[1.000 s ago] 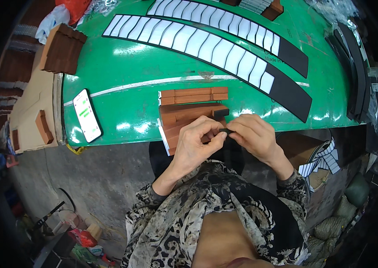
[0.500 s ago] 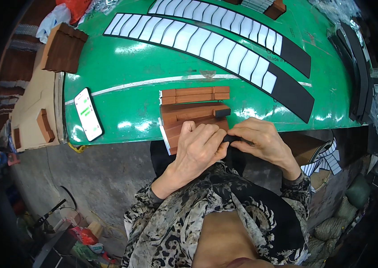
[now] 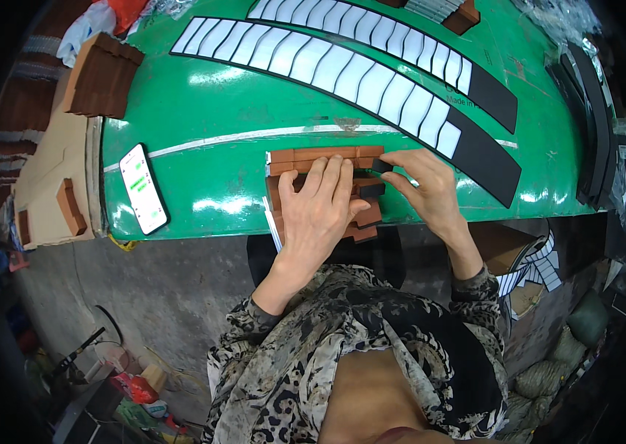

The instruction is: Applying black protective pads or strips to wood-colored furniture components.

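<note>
- Small black piece point(image 3: 382, 166): at the brown strip's point(image 3: 296, 157) three-o'clock end; probably light, soft; best held by its edges.
- Right hand point(image 3: 430, 186): pinching the piece.
- Left hand point(image 3: 316, 214): fingers spread over the strip.
- Green worktop point(image 3: 216, 189): phone point(image 3: 143, 189) at nine o'clock.

left fingers point(image 3: 319, 177) touch brown strip point(image 3: 294, 160); right fingers point(image 3: 407, 158) pinch black piece point(image 3: 382, 166).

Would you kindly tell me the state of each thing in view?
Left hand: open, fingers laid over brown blocks
Right hand: pinching a small black piece
Brown blocks: partly hidden by left hand
Phone: face up, screen lit
Two long strips: lying flat, partly covered in white panels
</note>
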Motion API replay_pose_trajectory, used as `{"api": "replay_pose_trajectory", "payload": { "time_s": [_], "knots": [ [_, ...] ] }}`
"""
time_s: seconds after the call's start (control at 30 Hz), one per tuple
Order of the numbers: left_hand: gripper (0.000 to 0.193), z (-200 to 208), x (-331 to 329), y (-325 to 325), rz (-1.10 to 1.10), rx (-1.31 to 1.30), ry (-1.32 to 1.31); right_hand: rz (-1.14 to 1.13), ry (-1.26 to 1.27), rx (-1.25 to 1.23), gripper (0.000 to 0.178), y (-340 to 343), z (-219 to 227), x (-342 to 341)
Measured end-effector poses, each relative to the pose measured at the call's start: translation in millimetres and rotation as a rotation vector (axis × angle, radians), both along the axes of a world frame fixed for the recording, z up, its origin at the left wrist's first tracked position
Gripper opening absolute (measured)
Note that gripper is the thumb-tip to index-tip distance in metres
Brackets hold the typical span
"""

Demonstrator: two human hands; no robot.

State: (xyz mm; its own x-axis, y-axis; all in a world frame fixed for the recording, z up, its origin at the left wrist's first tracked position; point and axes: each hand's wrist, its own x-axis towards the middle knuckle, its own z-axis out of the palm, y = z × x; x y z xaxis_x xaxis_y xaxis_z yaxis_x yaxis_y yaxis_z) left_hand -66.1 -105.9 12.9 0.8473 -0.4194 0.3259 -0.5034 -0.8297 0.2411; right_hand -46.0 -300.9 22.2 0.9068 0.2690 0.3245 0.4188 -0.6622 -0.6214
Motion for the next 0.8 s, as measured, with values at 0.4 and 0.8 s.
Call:
{"api": "replay_pose_trajectory", "payload": {
  "time_s": [0.4, 0.8],
  "knots": [
    [0.059, -11, -9, -5, 0.046, 0.095, 0.034, 0.026, -0.085, -0.103, 0.025, 6, -7, 5],
    [0.060, -15, -12, -5, 0.060, 0.104, 0.018, 0.015, -0.099, -0.142, 0.025, 7, -10, 4]
  ]
}}
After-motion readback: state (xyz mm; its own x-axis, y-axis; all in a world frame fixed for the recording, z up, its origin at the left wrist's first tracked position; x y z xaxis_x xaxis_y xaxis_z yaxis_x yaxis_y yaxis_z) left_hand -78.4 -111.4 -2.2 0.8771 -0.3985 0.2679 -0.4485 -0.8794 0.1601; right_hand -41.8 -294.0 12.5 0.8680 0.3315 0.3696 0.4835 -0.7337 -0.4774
